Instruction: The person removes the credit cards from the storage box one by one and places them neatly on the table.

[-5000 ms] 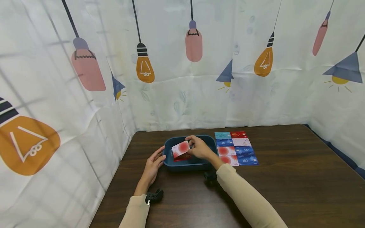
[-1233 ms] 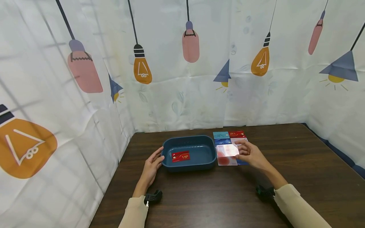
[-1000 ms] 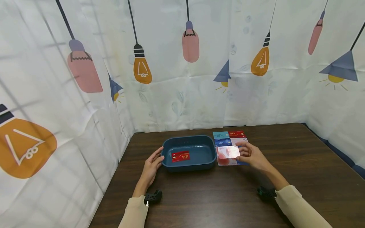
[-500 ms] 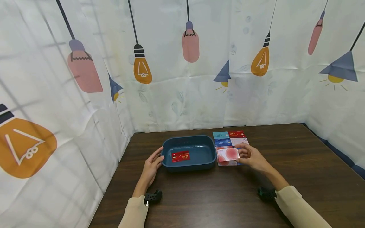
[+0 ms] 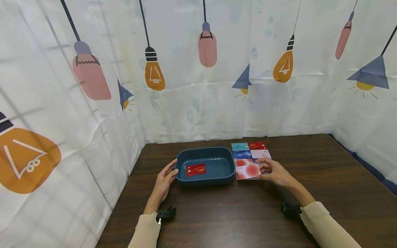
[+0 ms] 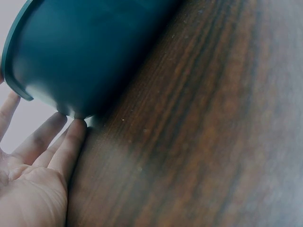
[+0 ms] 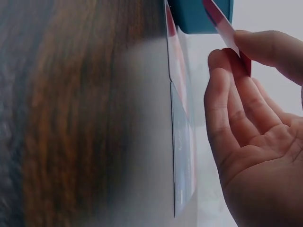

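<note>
One thin, stiff, slick card is what we are pinching by its edge (right hand fingers clamped), left hand fingers resting straight against the tray.

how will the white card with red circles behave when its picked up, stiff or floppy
Probably stiff: the card stays flat though the right hand pinches only one edge. Likely light, since fingertips carry it. Its glossy face may be slippery against the cards beneath.

The right hand has carried the white-and-red card from tray to card rows.
</note>
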The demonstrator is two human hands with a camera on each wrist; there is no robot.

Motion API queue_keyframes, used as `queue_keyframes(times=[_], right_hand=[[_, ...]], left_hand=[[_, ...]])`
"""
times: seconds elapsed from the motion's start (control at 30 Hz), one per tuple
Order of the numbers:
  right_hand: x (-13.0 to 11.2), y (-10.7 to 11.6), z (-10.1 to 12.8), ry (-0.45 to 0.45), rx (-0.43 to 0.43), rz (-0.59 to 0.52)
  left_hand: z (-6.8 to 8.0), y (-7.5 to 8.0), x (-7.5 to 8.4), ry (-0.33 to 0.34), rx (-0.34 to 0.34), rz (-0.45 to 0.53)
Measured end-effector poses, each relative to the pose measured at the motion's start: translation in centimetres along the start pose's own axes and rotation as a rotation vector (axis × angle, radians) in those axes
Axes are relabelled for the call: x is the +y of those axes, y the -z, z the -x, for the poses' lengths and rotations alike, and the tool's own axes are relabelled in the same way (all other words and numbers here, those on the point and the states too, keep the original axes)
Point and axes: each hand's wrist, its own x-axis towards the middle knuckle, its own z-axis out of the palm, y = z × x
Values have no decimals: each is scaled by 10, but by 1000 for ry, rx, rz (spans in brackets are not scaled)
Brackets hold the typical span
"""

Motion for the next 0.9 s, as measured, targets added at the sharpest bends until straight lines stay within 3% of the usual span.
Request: queue_keyframes(times=[0.57, 0.9], right_hand=[[0, 2, 3, 5, -174, 24], [1, 5, 2, -57, -240, 46]], left_hand=[[0, 0, 1, 9, 4, -4], [1, 0, 1, 12, 1, -13]])
